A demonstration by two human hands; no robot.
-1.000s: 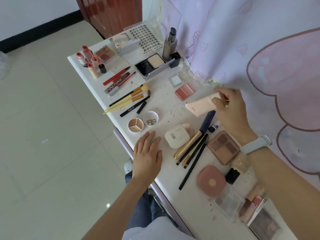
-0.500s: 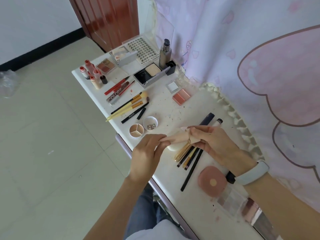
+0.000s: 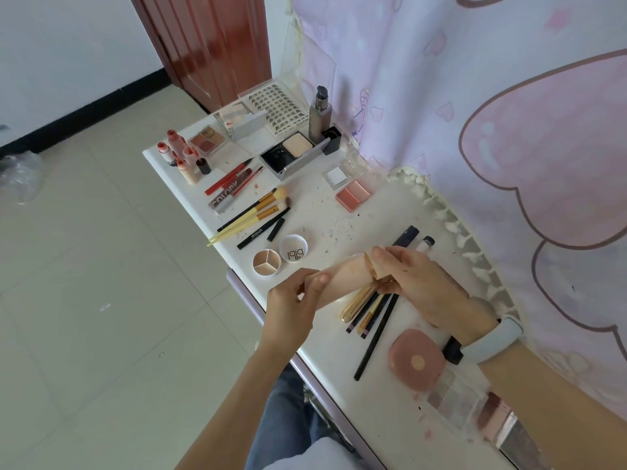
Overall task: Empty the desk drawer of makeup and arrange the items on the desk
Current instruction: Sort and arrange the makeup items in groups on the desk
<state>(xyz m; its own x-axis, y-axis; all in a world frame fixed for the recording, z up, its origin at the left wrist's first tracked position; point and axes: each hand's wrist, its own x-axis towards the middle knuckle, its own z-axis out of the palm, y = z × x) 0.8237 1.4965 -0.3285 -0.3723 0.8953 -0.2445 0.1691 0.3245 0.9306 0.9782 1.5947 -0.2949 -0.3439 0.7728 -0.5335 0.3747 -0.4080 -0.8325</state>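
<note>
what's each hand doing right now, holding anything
Left hand: grips the flat end of the peach-coloured soft plastic tube.
Right hand: pinches the same tube's cap end.

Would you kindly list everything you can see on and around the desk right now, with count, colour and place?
desk: one, white, beside the curtain
tube: one, peach, held above the desk
brushes: three, yellow-handled, left part of desk
blush palette: one, pink and coral, near the curtain
concealer pot: one, round, beige shades, near front edge
lid: one, white, beside the pot
pump bottle: one, grey-brown, far end
compact: one, pink, near end
curtain: one, lilac with pink shapes, right
door: one, red-brown, behind
left hand: grips the tube's lower end
right hand: pinches its cap end
</note>
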